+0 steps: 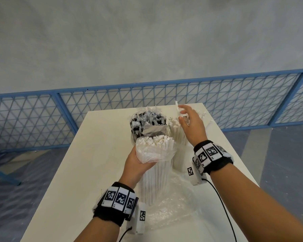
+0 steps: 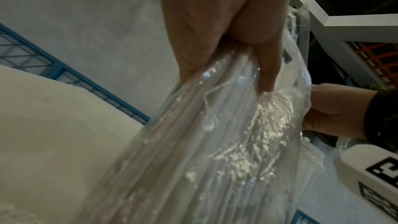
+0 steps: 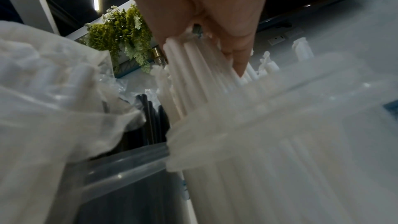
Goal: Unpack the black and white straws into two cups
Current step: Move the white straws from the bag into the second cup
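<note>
Plant (image 3: 120, 38) only in right-wrist view

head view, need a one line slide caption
Left hand grips a bagged bundle of white straws while right hand sets white straws in the cup.

You are wearing a black fabric band on each wrist, left wristband (image 1: 116, 202) and right wristband (image 1: 212, 157), each ringed with white tiles printed with black square markers. A white camera block (image 1: 140, 218) bearing another marker is hanging under each band, and a thin black cable (image 1: 224, 206) is trailing from each. Your forearms are showing bare, sleeveless.
</note>
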`<act>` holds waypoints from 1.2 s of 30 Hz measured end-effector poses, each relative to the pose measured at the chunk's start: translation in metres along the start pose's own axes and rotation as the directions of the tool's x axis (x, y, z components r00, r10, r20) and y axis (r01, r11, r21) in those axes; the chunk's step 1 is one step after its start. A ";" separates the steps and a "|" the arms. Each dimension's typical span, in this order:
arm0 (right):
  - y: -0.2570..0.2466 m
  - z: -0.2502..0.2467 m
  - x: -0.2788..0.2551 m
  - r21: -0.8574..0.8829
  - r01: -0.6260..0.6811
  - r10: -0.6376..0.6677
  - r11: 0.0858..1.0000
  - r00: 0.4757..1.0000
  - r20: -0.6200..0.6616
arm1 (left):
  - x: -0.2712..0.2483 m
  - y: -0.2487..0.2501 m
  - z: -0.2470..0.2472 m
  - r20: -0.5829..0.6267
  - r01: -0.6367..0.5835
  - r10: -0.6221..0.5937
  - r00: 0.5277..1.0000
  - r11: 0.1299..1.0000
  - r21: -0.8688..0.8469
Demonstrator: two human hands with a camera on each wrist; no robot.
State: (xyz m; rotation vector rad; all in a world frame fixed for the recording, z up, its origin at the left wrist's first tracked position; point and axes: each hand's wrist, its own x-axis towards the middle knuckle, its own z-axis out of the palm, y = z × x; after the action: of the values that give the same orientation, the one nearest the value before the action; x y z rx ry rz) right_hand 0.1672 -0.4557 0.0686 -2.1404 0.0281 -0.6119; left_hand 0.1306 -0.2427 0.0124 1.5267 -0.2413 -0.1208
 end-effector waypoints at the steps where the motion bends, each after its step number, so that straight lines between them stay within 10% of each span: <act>1: 0.002 0.001 0.001 -0.045 -0.023 0.025 0.999 0.998 0.053 | 0.000 -0.001 0.000 0.001 -0.002 0.002 1.000 1.000 -0.004; 3: 0.001 0.001 0.001 -0.072 -0.047 0.053 0.996 0.996 0.078 | 0.000 0.000 0.000 0.006 -0.006 0.006 1.000 1.000 -0.006; 8: -0.032 -0.006 -0.019 -0.041 0.255 -0.254 0.966 0.908 -0.332 | 0.000 0.002 0.000 0.003 -0.013 0.013 1.000 1.000 -0.009; 18: -0.030 0.020 -0.071 0.046 0.119 -0.126 0.992 0.973 0.196 | -0.003 0.004 0.002 0.012 0.000 0.000 1.000 0.999 -0.045; 36: -0.015 0.036 -0.082 0.377 -0.112 0.003 0.919 0.961 0.277 | -0.006 0.009 0.005 0.002 -0.015 0.015 1.000 1.000 -0.022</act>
State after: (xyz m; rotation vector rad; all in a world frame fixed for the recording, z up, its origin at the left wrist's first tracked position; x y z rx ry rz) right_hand 0.1082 -0.3994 0.0285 -1.8071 -0.1688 -0.2548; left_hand 0.1234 -0.2461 0.0209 1.5030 -0.2525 -0.1124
